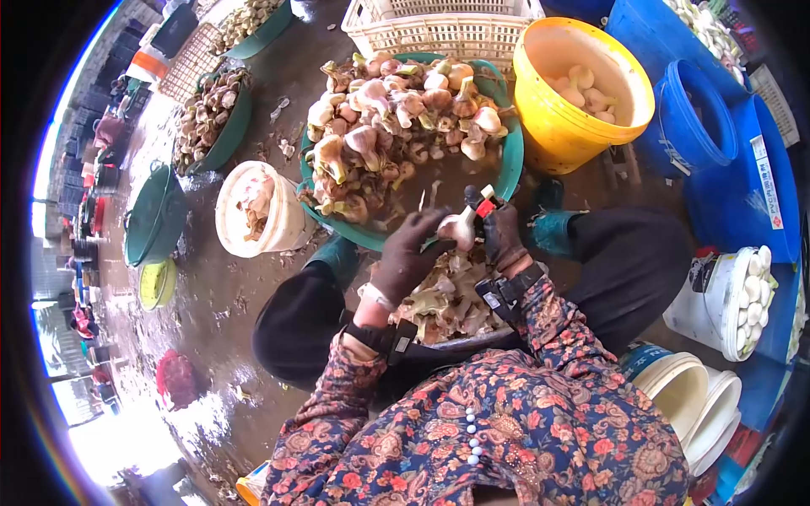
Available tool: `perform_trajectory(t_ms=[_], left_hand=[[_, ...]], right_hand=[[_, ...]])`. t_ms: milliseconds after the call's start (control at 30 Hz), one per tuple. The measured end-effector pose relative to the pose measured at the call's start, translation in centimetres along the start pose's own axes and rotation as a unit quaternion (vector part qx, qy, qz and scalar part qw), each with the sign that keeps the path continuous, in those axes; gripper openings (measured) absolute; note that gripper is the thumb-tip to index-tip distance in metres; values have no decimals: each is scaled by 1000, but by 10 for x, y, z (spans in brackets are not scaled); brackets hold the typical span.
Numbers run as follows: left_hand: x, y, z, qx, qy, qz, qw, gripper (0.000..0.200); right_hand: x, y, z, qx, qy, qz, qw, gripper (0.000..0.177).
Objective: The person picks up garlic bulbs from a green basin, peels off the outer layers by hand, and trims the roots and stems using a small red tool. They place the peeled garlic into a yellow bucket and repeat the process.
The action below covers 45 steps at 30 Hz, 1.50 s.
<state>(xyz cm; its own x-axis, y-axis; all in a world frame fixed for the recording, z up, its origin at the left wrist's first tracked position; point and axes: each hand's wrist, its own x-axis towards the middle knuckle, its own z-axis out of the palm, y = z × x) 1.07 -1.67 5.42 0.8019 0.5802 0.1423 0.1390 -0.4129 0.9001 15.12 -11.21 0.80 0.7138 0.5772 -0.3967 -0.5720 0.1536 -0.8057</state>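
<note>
My left hand, in a dark glove, has its fingers closed around a pale garlic bulb. The bulb's stem points up toward my right hand, also gloved. That hand is closed on a small tool with a red part; its exact kind is hard to make out. Under both hands, peeled garlic skins fill a container between my legs. Just beyond stands a wide green tub heaped with untrimmed garlic bulbs.
A yellow bucket with several cleaned bulbs stands right of the tub, a white bucket of skins left. White crates sit behind. Blue bins and a white bucket of bulbs line the right. Green tubs stand farther left.
</note>
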Motion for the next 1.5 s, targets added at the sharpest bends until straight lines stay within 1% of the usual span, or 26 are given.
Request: perform_trajectory(t_ms=[67,100,333,467,533,600,633,667,733,767,800,833,867,900,967,1000,1033,1067,1100,1133,1167,1200,1267,1400,1467,1500], left_hand=[[1,-7,1,86,-103,62,989,38],[0,-8,6,74,-64,96,991,30],[-13,0,4,179,-117,-7,977,15],[-62,-16,12,149,-333,-7,931,14],[-73,-20,9,135,-324,-37,936,19],[-57,-8,5,176,-191,-91,961,23],[-49,-14,6,35,-98,-103,989,25],[-36,-12,6,33,-4,-78,996,21],[-10,16,5,-74,81,-71,991,19],[-3,8,2,-73,81,-71,992,19],[2,-3,-2,-46,-23,-79,996,18],[3,-12,-2,-18,-126,-85,988,17],[2,-11,-1,-19,-129,-84,988,17],[0,-8,-1,25,-141,-65,988,17],[-9,-3,-2,68,-178,-58,980,17],[-22,-11,5,-35,-207,-62,976,17],[-33,-5,8,-6,-235,-14,972,16],[-44,4,9,23,-261,34,964,16],[-54,13,4,-14,-303,11,953,16],[-61,18,-2,-52,-346,-11,937,16],[-65,18,-7,-11,-364,-36,931,19],[-66,13,-11,-15,-365,-37,930,19],[-63,-2,-17,76,-364,-65,926,23],[-39,9,-5,124,-108,-128,978,36],[-21,16,9,196,-104,-131,966,36],[-15,18,14,268,-103,-134,949,37]], right_hand=[[2,5,1,-3,-14,-10,1000,16],[2,8,0,-7,-27,-22,999,15],[1,22,1,-88,0,-22,996,18],[38,34,-30,220,-12,163,962,34],[55,44,-50,257,-139,235,927,33],[51,59,-49,214,-104,245,940,35],[73,94,-65,241,-159,271,918,37],[67,94,-60,239,-164,275,917,37],[50,87,-48,-54,-92,-5,994,37],[51,92,-40,-31,-93,1,995,33],[39,81,-32,-31,-91,2,995,33],[24,67,-30,-164,-80,-79,980,31],[12,49,-22,-293,-66,-158,941,28],[11,41,-13,-208,10,37,977,26],[0,27,-8,-173,15,90,981,29],[-2,24,-8,-139,16,138,981,31],[46,85,-47,-164,58,115,978,37],[46,77,-46,-163,58,114,978,37],[43,62,-43,56,13,210,976,38],[39,49,-40,272,-32,292,916,40],[42,51,-48,321,-66,284,901,40],[45,61,-58,320,-63,285,901,40],[51,70,-58,343,-248,303,854,45],[41,75,-47,275,-141,305,901,43],[29,74,-38,289,-176,281,898,45],[4,56,-19,97,-93,156,979,42]])
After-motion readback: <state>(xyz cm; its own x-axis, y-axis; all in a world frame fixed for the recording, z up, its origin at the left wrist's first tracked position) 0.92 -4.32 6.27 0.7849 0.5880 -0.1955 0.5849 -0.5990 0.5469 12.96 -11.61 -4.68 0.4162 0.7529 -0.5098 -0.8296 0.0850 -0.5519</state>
